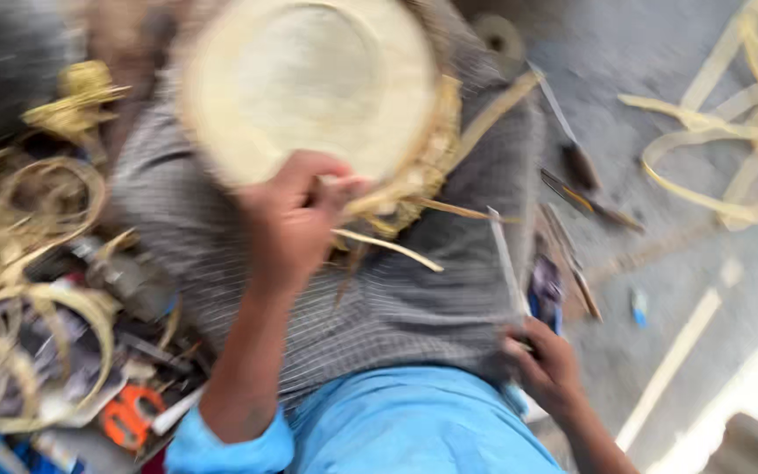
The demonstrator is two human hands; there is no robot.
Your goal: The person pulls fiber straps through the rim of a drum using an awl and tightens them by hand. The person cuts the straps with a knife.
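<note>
a blurred view looking down at a seated person's lap. nearest the viewer is a light blue shirt [414,421] with rolled sleeves. just beyond it a grey striped cloth [396,298] covers the lap, and everything else is placed from this cloth. at the cloth's near right edge the right hand [550,369] rests with fingers curled; whether it grips the thin pale strip [506,263] rising beside it cannot be told through the blur. over the middle of the cloth the left hand [291,219] is closed around the lower rim of a round woven basket [309,88], fingers pinching loose straw ends that stick out there. the basket lies on the far part of the cloth, its pale flat base facing up. left of the cloth lie curled cane strips [37,263] and orange-handled scissors [129,414]. right of the cloth, on grey floor [660,70], lie dark tools [585,180], and farther right a tangle of pale cane [747,132].
</note>
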